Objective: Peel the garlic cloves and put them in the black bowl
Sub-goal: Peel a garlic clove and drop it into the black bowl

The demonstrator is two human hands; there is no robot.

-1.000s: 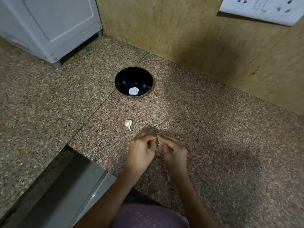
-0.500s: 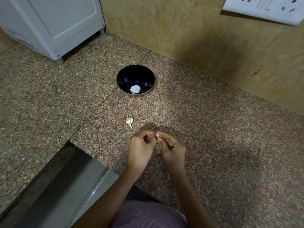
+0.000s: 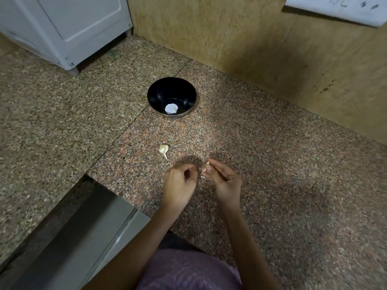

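Right hand (image 3: pixel 225 181) fingers pinching garlic clove (image 3: pixel 207 163), left hand (image 3: pixel 180 184) fingers curled, grip unclear, black bowl (image 3: pixel 159 94) well apart beyond

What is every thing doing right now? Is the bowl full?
black bowl: upright, one white piece inside.
loose clove: lying on the counter, skin on.
held clove: pinched by right hand, skin looks partly off.
left hand: fingers curled, grip unclear.
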